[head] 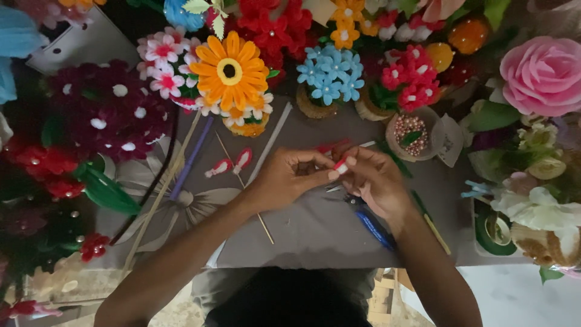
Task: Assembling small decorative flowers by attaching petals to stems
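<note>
My left hand point(289, 177) and my right hand point(374, 179) meet over a grey mat point(315, 224) in the middle of the head view. Between the fingertips of both hands sits a small red and white petal piece point(339, 166). Two similar red and white petal pieces point(232, 163) lie on the mat to the left of my left hand. A thin wooden stick point(254, 206) runs under my left wrist. A blue-handled tool point(372, 227) lies beneath my right wrist.
Handmade flowers ring the mat: an orange one point(230, 69), blue ones point(330, 75), red ones point(411, 79), a large pink rose point(541, 72) and dark maroon ones point(109, 109). A small bowl of beads point(411, 130) stands right of centre. Long sticks point(181, 169) lie at the left.
</note>
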